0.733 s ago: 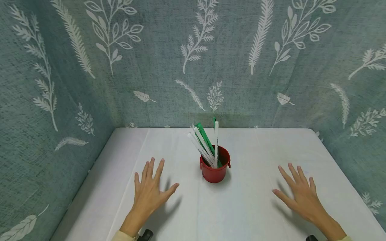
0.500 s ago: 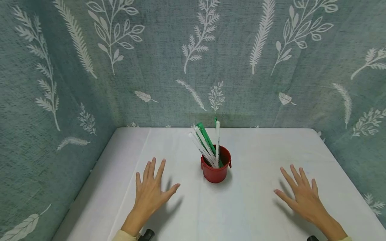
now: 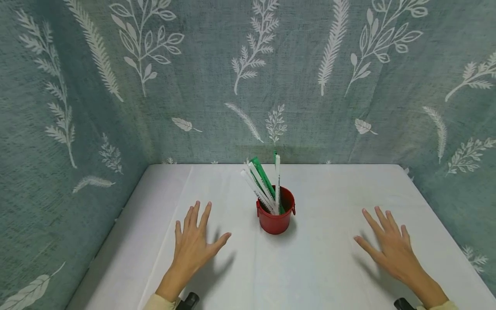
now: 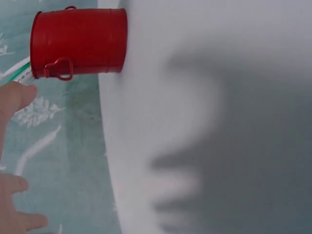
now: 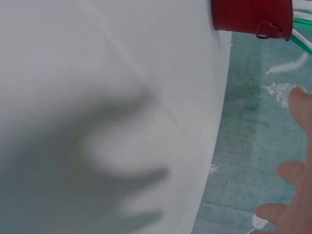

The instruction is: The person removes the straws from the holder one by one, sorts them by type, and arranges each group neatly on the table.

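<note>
My right hand (image 3: 391,247) has edged slightly away from me since a moment ago, while my left hand (image 3: 192,241) stays put, both with fingers spread flat, holding nothing, either side of the red bucket (image 3: 275,216) of straws (image 3: 263,187) on the white table (image 3: 329,193).

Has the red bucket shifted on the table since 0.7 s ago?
No. The red bucket sits in the same spot relative to the table's back edge, midway between the open left hand and right hand.
</note>
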Demonstrator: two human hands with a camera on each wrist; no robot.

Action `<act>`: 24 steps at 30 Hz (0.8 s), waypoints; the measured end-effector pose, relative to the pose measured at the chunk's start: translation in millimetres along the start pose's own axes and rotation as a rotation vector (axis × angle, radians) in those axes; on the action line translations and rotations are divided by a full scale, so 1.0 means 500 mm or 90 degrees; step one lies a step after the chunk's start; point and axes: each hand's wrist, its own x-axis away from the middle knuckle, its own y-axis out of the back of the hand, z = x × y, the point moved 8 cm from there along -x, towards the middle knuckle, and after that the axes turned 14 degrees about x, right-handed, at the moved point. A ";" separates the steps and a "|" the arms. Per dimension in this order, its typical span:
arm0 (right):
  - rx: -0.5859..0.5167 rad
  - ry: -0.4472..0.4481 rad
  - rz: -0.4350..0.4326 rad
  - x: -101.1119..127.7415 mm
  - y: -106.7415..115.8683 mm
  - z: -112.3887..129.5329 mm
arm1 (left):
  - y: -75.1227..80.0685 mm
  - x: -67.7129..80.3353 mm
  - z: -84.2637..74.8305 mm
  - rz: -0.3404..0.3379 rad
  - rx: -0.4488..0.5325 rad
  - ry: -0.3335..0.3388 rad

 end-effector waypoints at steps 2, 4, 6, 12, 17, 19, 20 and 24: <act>-0.015 0.000 -0.003 -0.002 0.004 0.003 | -0.003 -0.003 0.000 -0.002 0.009 0.005; -0.034 0.000 -0.008 -0.005 0.010 0.007 | -0.007 -0.006 -0.003 -0.004 0.028 0.005; -0.054 0.001 -0.020 -0.009 0.019 0.010 | -0.012 -0.011 -0.008 -0.006 0.056 0.001; -0.126 0.014 -0.052 -0.023 0.043 0.023 | -0.030 -0.029 -0.027 -0.005 0.169 0.001; -0.139 0.030 -0.090 -0.038 0.062 0.044 | -0.043 -0.041 -0.036 0.014 0.278 0.044; -0.147 0.032 -0.101 -0.044 0.068 0.051 | -0.051 -0.045 -0.038 0.025 0.320 0.064; -0.151 0.032 -0.106 -0.048 0.071 0.054 | -0.054 -0.047 -0.040 0.028 0.340 0.070; -0.191 0.029 -0.108 -0.063 0.076 0.064 | -0.069 -0.057 -0.048 0.041 0.404 0.082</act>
